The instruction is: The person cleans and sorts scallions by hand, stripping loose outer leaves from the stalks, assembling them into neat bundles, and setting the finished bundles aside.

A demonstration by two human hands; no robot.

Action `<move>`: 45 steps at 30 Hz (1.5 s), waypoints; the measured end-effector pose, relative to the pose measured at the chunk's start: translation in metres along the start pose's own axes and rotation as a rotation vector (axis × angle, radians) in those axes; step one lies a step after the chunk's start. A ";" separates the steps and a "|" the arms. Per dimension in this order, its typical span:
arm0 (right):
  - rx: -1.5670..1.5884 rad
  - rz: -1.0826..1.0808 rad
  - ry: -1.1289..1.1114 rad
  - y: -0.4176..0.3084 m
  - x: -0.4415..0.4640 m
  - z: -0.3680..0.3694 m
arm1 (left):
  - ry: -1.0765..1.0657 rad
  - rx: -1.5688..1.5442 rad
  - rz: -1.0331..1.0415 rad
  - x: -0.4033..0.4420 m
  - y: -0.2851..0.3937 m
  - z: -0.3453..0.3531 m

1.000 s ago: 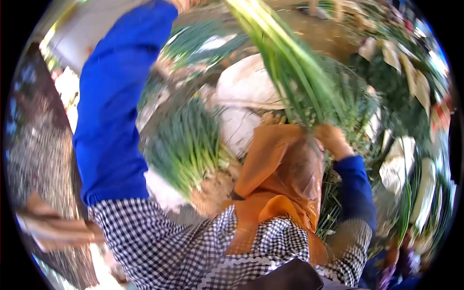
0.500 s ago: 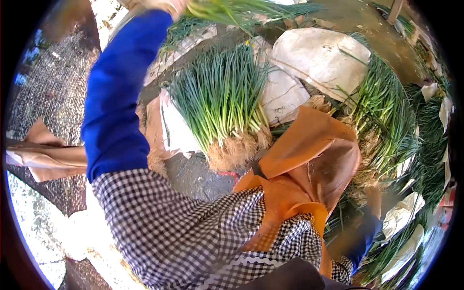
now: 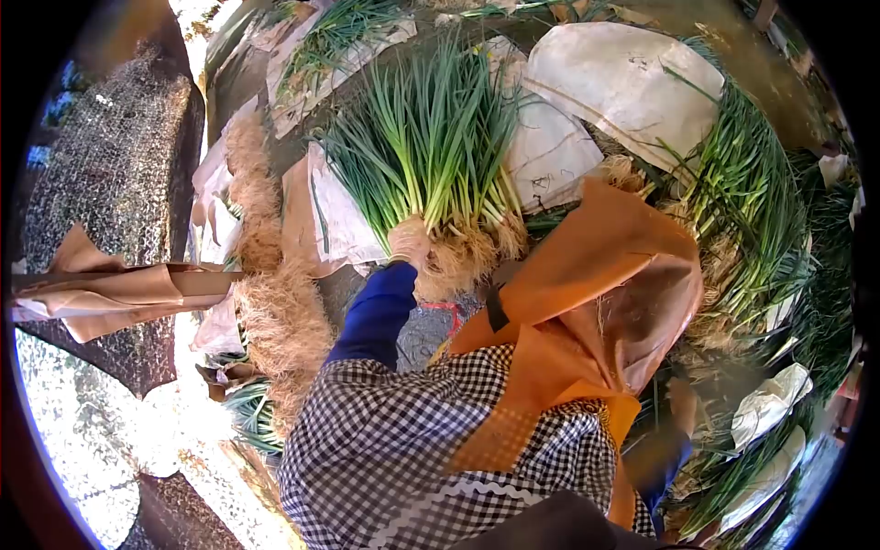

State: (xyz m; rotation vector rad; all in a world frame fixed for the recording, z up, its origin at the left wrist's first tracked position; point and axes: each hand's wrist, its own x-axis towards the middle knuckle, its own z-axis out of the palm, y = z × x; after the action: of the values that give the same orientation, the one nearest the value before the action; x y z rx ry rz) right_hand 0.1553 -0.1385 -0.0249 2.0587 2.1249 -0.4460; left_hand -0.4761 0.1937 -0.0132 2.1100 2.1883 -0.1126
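In the head view my left hand (image 3: pixel 410 240) is closed round the lower stems of a handful of green onions (image 3: pixel 417 147), just above their roots. That handful lies on a larger pile of green onions (image 3: pixel 477 197), leaves pointing away from me and hairy roots toward me. My right hand (image 3: pixel 681 405) is low on the right, blurred, beside the roots of more green onions (image 3: pixel 733 247); its fingers do not show clearly. An orange apron (image 3: pixel 587 266) bulges out between my two arms.
A row of pale roots (image 3: pixel 280 321) runs along the left, by a pole wrapped in brown sheeting (image 3: pixel 156 289). White sacks (image 3: pixel 632 87) lie beyond the pile. Dark netting (image 3: pixel 119 183) hangs at far left, and another onion heap (image 3: pixel 344 41) sits at the back.
My left hand has swung down from the top of the view to the middle pile, bringing the green onions with it. My right hand stays low on the right.
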 end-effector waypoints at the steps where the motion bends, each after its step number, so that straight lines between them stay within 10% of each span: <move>1: -0.044 0.213 0.057 0.007 0.014 -0.011 | 0.003 -0.046 -0.003 -0.007 0.002 -0.017; 4: 0.445 0.522 0.357 -0.092 0.098 -0.172 | -0.122 -0.211 -0.177 -0.018 0.011 -0.033; 5: 0.819 0.214 0.483 -0.129 0.132 -0.201 | -0.128 -0.328 -0.247 -0.021 0.011 -0.028; 8: 0.480 -0.616 0.508 -0.265 0.251 -0.236 | -0.191 -0.516 -0.287 -0.021 -0.023 0.020; 11: 0.430 -0.942 0.171 -0.351 0.348 -0.150 | -0.232 -0.907 -0.412 -0.036 -0.033 0.044; 14: 0.183 -0.701 -0.036 -0.423 0.389 -0.129 | -0.244 -1.410 -0.451 -0.041 -0.036 0.062; 23: 0.123 -0.725 0.049 -0.463 0.405 0.001 | -0.342 -1.404 -0.413 -0.052 -0.038 0.063; 29: 0.386 -0.664 -0.190 -0.425 0.402 -0.032 | -0.391 -1.480 -0.447 -0.057 -0.028 0.042; 31: 0.721 -0.607 -0.879 -0.390 0.398 -0.127 | -0.416 -1.423 -0.441 -0.063 -0.030 0.043; 33: 0.680 -0.582 -1.051 -0.359 0.395 -0.178 | -0.358 -1.351 -0.407 -0.067 -0.027 0.036; 39: 0.795 -0.345 -0.470 -0.205 0.326 -0.288 | -0.390 -0.392 -0.400 -0.061 0.024 -0.009; 45: 1.391 0.136 0.133 -0.062 0.126 -0.296 | -0.428 -0.117 -0.179 -0.043 0.062 0.020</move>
State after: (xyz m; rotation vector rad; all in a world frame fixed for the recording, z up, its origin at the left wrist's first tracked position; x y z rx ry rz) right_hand 0.1169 0.0730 0.2225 2.7489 1.7912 -2.2868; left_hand -0.4119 0.1510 -0.0271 1.6405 2.0575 -0.3990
